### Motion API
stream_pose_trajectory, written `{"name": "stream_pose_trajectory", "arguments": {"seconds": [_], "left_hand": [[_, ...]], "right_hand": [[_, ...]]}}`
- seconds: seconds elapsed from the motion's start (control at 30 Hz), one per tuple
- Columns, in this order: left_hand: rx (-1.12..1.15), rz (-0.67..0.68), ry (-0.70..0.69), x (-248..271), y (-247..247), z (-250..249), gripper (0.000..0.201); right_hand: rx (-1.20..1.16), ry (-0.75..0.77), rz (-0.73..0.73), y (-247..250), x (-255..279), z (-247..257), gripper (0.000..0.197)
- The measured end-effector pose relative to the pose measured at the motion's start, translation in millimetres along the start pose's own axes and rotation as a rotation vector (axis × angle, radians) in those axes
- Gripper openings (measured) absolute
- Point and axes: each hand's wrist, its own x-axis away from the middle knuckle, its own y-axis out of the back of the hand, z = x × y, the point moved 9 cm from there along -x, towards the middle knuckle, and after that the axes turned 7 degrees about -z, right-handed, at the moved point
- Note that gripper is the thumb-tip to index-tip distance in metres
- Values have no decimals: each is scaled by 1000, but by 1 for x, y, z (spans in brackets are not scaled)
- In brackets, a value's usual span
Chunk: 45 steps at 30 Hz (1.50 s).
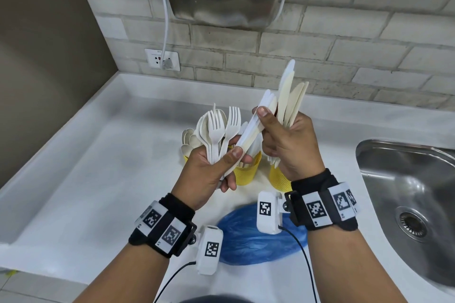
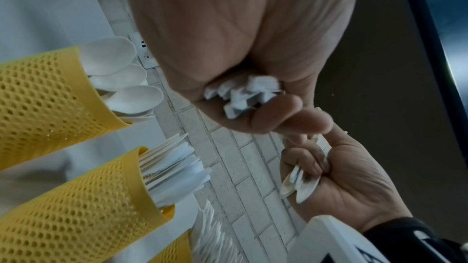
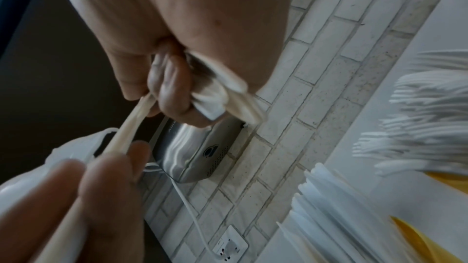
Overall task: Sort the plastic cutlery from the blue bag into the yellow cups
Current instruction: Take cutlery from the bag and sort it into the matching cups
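Below my wrists the bag (image 1: 248,241) lies flat, my left hand (image 1: 209,170) gripping forks (image 1: 221,128), my right hand (image 1: 285,145) clutching knives (image 1: 290,96) and pinching one across, so I'd draw it clear before dropping into the cups (image 1: 246,174).

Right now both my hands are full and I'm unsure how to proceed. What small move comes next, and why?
Probably finish passing the knife pinched between both hands into the right hand, which already grips the knives; the left hand holds forks and spoons.
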Motion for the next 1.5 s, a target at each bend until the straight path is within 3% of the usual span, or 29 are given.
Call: {"name": "stream_pose_trajectory", "arguments": {"seconds": [0.1,0.23,0.37,0.47,0.6,0.7,0.83,1.03,1.2,1.3,1.5], "left_hand": [[1,-2,-13,0,0,-3,29],[-35,-20,-40,0,0,-8,30],[-127,-84,-93,-2,6,-13,16],[-189,-99,-110,-2,7,-13,12],[-196,-94,-123,-2,5,-12,17],[-241,-116,-136,-4,7,-12,21],[-247,-92,-158,-1,4,-14,23],[-283,-74,-245,4,-1,-24,15],[-321,-106,-248,3,3,-26,15],[-371,-146,-279,2,8,-28,15],[-449,-264,-257,-5,20,-25,13]], "right_hand": [[-31,-1,62,-6,5,5,55],[-54,9,31,-8,10,12,28],[-90,-28,-15,-5,12,5,25],[-73,-58,31,-9,14,-4,9],[-146,-81,15,-15,16,-12,22],[-128,-48,-58,-13,14,-16,31],[-110,-30,-271,7,5,-21,30],[-573,-156,-372,18,0,-19,33],[-663,-93,-596,55,-2,-15,30],[-550,3,-549,56,0,8,28],[-85,107,-228,10,14,43,15]]}}
